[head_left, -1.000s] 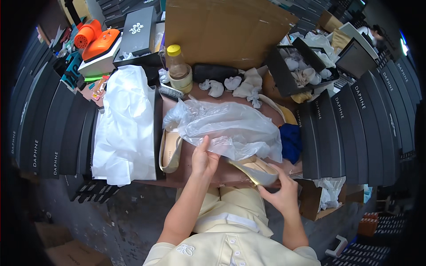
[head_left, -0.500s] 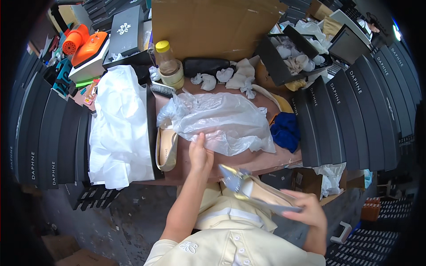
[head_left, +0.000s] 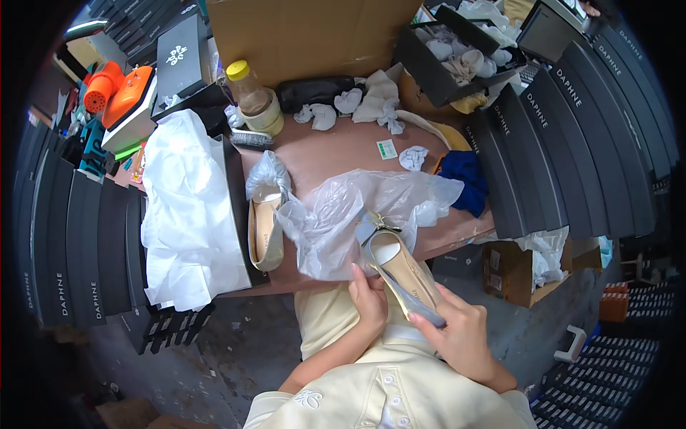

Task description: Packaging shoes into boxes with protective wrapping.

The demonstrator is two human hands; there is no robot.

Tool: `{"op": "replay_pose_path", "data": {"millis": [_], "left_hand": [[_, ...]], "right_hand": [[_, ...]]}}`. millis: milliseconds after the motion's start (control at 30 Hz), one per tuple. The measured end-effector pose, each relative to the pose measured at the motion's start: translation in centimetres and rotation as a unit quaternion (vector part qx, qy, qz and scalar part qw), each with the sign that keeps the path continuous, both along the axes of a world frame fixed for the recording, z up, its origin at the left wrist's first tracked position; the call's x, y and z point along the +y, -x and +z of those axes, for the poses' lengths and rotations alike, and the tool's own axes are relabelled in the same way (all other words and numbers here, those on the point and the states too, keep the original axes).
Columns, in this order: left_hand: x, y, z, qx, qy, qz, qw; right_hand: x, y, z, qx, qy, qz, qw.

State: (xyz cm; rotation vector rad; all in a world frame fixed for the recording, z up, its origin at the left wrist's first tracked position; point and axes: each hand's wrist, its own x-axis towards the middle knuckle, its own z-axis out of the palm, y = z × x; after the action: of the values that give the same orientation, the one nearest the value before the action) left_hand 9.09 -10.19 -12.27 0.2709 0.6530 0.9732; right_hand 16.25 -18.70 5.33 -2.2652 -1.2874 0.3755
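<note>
My right hand (head_left: 461,332) grips the heel end of a grey flat shoe (head_left: 404,266) with gold edging, a bow at the toe and a beige insole. The shoe tilts over the table's front edge, toe pointing away from me. Close by its left side, my left hand (head_left: 369,300) is closed at the near edge of a thin clear plastic bag (head_left: 329,232), thumb up; its fingertips are partly hidden. The bag lies crumpled across the table. Left of it rests a matching shoe (head_left: 266,232), its toe wrapped in plastic.
White tissue paper (head_left: 186,214) covers an open box at left. Behind are a brush (head_left: 251,139), a yellow-lidded bottle (head_left: 246,86), paper wads (head_left: 321,116) and a small packet (head_left: 386,149). A blue cloth (head_left: 463,179) lies right. Stacked dark shoe boxes (head_left: 564,143) flank the table (head_left: 314,154).
The plastic bag has come nearer and bunched up, uncovering the small packet. My right hand has brought the shoe left and turned it toe-away. My left hand has moved right and nearer.
</note>
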Motion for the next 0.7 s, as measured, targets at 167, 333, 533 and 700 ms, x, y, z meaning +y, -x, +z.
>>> {"op": "replay_pose_path", "data": {"millis": [167,333,533,700], "left_hand": [[2.0,0.7,3.3,0.235,-0.042,-0.111,0.965],[3.9,2.6,2.5,0.228,0.068,-0.158,0.958],[3.9,3.5,4.1,0.12,-0.022,-0.196,0.973],[3.5,4.1,3.0,0.089,-0.007,-0.246,0.965]], "right_hand": [[0.6,1.6,-0.2,-0.108,0.105,0.16,0.975],[7.9,-5.3,0.3,0.1,-0.016,0.133,0.986],[21.6,-15.5,-9.1,-0.012,0.138,0.187,0.972],[24.3,-16.4,-7.8,0.083,0.096,0.247,0.961]]}}
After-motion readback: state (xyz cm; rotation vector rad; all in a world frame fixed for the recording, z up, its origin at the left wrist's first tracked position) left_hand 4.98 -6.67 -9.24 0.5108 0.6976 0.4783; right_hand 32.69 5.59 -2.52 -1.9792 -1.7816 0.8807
